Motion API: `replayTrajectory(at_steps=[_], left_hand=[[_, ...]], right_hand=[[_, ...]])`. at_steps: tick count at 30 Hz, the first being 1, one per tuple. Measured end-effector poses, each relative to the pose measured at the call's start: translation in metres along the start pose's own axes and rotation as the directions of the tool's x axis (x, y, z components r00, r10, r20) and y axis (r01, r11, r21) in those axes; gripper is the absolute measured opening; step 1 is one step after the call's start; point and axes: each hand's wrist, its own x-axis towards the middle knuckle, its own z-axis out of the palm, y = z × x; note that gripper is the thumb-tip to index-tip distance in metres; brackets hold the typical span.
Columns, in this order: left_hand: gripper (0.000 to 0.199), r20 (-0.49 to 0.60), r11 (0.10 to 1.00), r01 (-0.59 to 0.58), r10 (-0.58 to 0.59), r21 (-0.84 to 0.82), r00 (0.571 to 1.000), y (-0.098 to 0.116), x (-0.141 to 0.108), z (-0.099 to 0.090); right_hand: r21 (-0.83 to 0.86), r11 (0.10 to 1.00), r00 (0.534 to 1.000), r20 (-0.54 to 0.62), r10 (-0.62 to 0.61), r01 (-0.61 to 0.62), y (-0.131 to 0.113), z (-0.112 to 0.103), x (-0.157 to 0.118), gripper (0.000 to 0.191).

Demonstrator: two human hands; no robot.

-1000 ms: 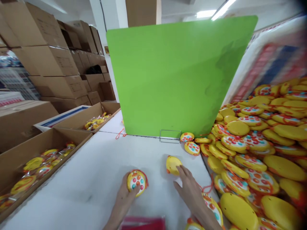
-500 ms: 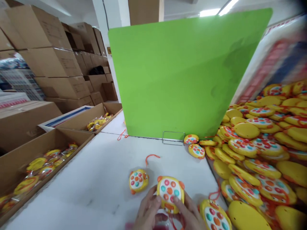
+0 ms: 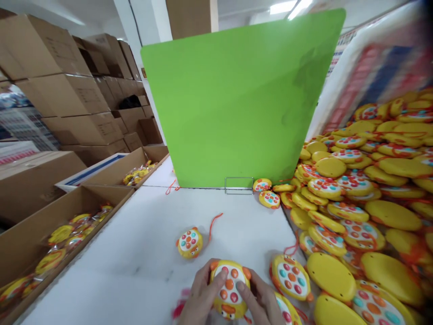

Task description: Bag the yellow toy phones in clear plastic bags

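Both hands grip a yellow duck-shaped button toy [image 3: 233, 273] with orange, pink and red round buttons on a white face. Its bill end points toward me. My left hand [image 3: 201, 295] wraps the left edge, its thumb on an upper button. From the other side my right hand [image 3: 265, 300] closes on the toy, thumb on the buttons. A similar toy [image 3: 190, 242] lies ahead with an orange cord [image 3: 213, 225] beside it. Another toy [image 3: 290, 276] rests right of my right hand, and a further one [image 3: 288, 311] is partly hidden by that hand.
A large heap of toys [image 3: 331, 167] fills the right side. An upright green board [image 3: 233, 99] stands at the back, with a wire frame [image 3: 238, 193] at its foot. Open cartons [image 3: 115, 198] of bagged toys line the left. Something pink and blurred [image 3: 181, 304] lies beside my left hand.
The view has shifted, and the held toy sits lower, with both thumbs moved further up its buttons. The toy lying ahead now faces another way, and its cord lies straighter.
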Motion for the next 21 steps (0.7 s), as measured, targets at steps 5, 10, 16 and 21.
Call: replayTrajectory(at_steps=[5, 10, 16, 21], left_hand=[[0.043, 0.286, 0.982, -0.028, -0.026, 0.185, 0.958, 0.018, -0.003, -0.005], [0.044, 0.416, 0.982, -0.010, -0.070, 0.186, 0.907, 0.021, -0.003, -0.012], [0.055, 0.304, 0.944, 0.047, -0.152, 0.328, 0.941, 0.005, 0.000, -0.025], [0.039, 0.084, 0.993, 0.107, -0.111, 0.048, 0.990, -0.006, 0.012, -0.026]], right_hand=[[-0.156, 0.987, 0.967, 0.254, 0.009, 0.032, -0.015, -0.018, 0.011, 0.058], [-0.147, 0.987, 0.949, 0.314, -0.020, 0.070, -0.016, -0.013, 0.014, 0.048], [-0.306, 0.904, 0.870, 0.476, -0.127, 0.299, -0.027, -0.004, 0.007, 0.031], [-0.415, 0.779, 0.882, 0.267, -0.389, 0.469, -0.022, -0.033, 0.004, 0.035]])
